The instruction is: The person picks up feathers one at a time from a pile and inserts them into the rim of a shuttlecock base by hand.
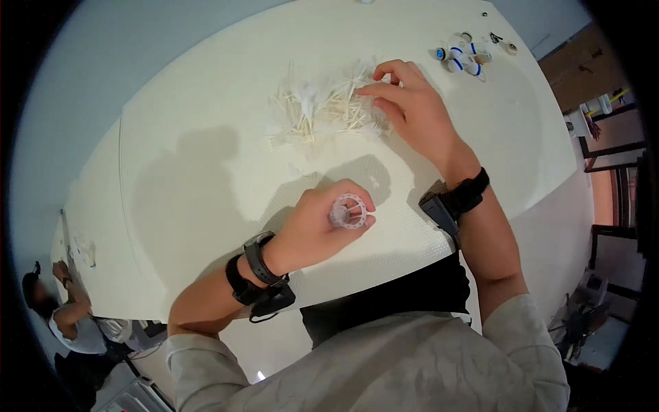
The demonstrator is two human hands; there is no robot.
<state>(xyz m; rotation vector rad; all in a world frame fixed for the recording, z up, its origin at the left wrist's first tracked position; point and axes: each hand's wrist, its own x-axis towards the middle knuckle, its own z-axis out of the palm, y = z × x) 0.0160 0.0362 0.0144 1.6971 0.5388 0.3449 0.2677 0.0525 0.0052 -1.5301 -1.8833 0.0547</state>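
My left hand (317,223), near the front of the table, is wrapped around a small clear plastic cup (349,211). The cup has a rim dotted with holes, and its round opening faces up; one or two thin sticks seem to show inside. My right hand (412,106) reaches over the right edge of a loose pile of thin whitish sticks (350,110). Its fingers are bent but apart, with nothing visible between them. Crinkled clear plastic wrapping (309,99) lies among the sticks. Whether my fingertips touch the pile, I cannot tell.
At the far right of the white table (199,185) lie several small rolls or caps with blue bands (460,62). Brown cardboard (580,65) stands beyond the right edge. Another person (72,312) sits at the far left, near a small clear plastic item (85,250).
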